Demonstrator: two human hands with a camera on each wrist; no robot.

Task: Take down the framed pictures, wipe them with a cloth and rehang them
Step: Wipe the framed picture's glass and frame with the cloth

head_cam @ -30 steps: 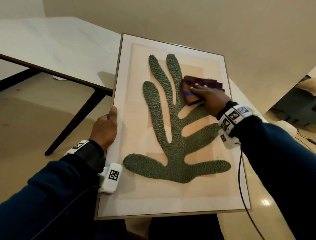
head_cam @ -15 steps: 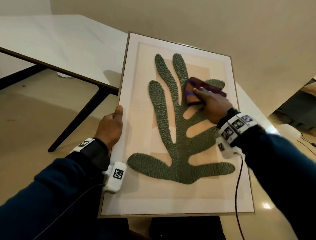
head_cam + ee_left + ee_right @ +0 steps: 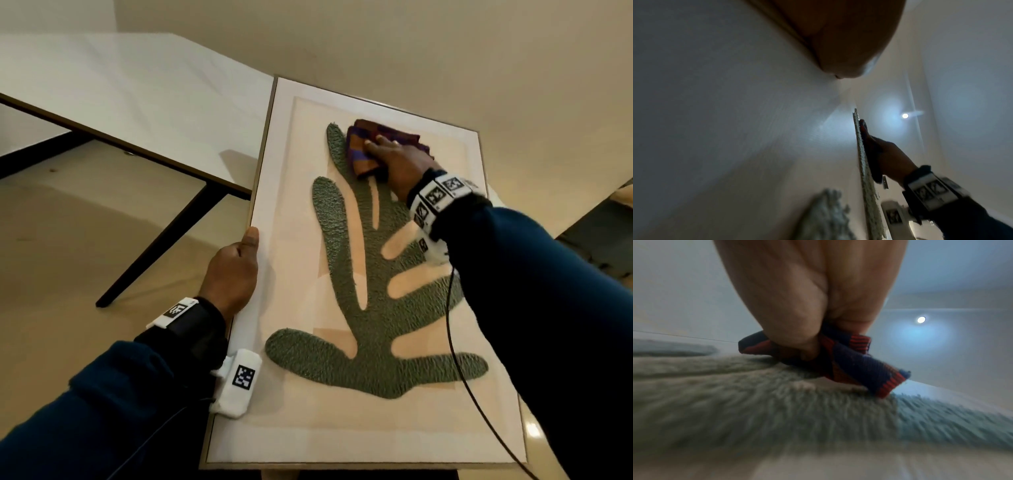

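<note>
Your left hand (image 3: pixel 233 274) grips the left edge of the large cream framed picture with its green tufted leaf (image 3: pixel 363 308); your right hand (image 3: pixel 399 161) presses a striped purple-orange cloth (image 3: pixel 359 150) onto it, fingers curled around the fabric. A white table with black legs (image 3: pixel 120 102) stands just left.

The framed picture (image 3: pixel 284 308) has a thin dull gold-brown frame, a white mat and a pale peach ground with slightly darker tan patches; on it spreads a muted grey-green branching leaf shape (image 3: pixel 346 274) with a nubbly, pebbled texture. The cloth (image 3: pixel 363 150) is striped in purple-blue and orange-red, with fine dark ribbing across its red bands, plain in the right wrist view (image 3: pixel 859 369). Both sleeves (image 3: pixel 102 404) are dark navy. The wrist bands (image 3: pixel 438 195) are white with black square code marks. The table (image 3: pixel 120 102) has a white top, a brown edge and black legs. Floor and wall are beige
</note>
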